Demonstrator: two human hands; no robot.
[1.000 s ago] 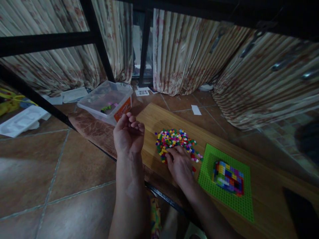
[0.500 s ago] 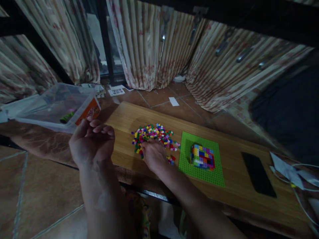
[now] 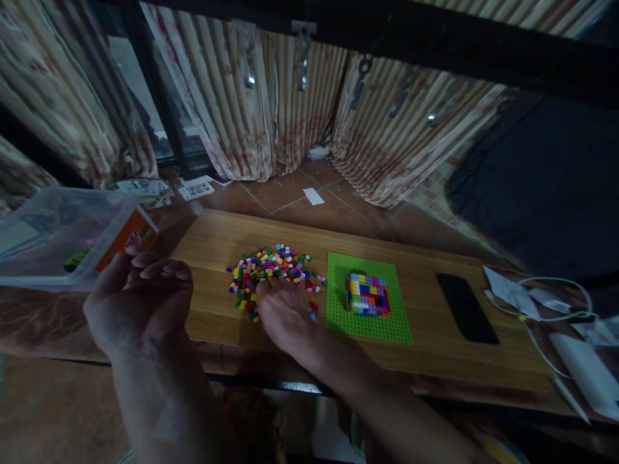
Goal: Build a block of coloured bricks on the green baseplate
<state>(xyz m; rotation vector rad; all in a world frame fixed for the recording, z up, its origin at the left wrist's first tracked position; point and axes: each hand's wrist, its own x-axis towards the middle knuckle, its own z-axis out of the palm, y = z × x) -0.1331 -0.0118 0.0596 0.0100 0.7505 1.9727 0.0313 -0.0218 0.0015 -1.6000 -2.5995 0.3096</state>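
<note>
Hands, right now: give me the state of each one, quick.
Left hand: raised, palm up, fingers curled; whether it holds anything cannot be told.
Right hand: palm down on the pile of small bricks; grip cannot be told.

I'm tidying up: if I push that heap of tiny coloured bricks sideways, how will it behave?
The brick pile is loose, so it would likely scatter rather than slide as one. Pieces look small and light; strays already lie beside the right hand. The smooth wooden board probably lets them skid.
</note>
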